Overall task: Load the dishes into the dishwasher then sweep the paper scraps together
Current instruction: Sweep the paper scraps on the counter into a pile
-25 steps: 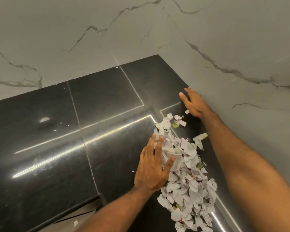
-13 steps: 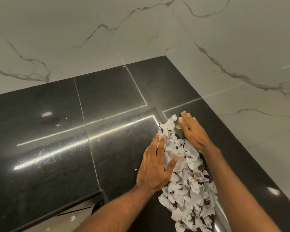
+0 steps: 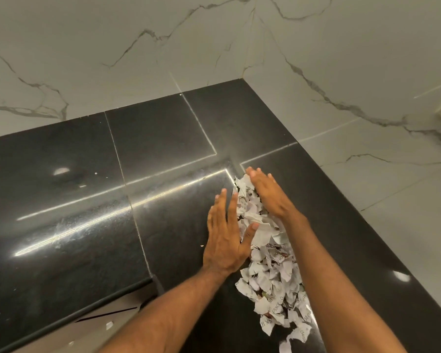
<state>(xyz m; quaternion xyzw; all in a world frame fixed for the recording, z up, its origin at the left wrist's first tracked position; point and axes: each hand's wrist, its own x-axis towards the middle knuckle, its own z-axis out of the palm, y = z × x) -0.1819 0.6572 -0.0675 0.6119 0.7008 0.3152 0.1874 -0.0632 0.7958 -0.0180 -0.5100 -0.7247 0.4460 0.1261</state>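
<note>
You are looking down on a glossy black stone worktop [image 3: 61,200], cut by thin pale seams [image 3: 117,161] and streaked with bright reflections [image 3: 61,171]. It fits into a corner of white marble wall [image 3: 112,47] with grey veins, which runs on along your right. Below its front edge, at lower left, you see a beige surface [image 3: 92,332] with a dark slot [image 3: 107,314].

polished black stone counter [image 3: 163,138] meets white veined marble walls [image 3: 112,42] in a corner, light glinting.
</note>
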